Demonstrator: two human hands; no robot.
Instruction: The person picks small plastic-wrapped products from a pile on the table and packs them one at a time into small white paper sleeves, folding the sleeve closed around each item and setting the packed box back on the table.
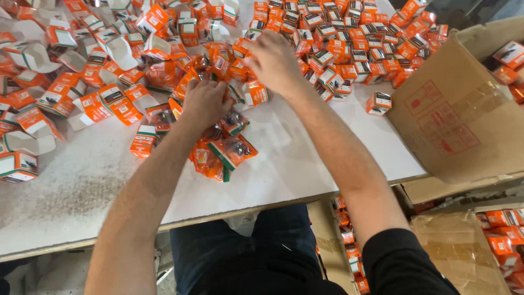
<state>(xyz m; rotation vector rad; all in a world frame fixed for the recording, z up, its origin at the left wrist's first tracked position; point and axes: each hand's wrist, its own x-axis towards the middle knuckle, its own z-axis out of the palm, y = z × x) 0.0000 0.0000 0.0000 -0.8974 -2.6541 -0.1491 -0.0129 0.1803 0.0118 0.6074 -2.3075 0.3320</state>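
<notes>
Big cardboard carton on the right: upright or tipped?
Tipped. The cardboard carton lies on its side on the table's edge, flap toward the orange boxes.

Pretty bright and even light here, looks like it's coming from overhead, so your white table (305,158) shows up clean with no hard glare. Your arms only throw soft, faint shadows onto it. The right hand (273,60) is a bit motion-smeared, the left hand (204,101) sharper. Wide-angle bend stretches the upper corners of the frame, and under the table edge it goes dim.
</notes>
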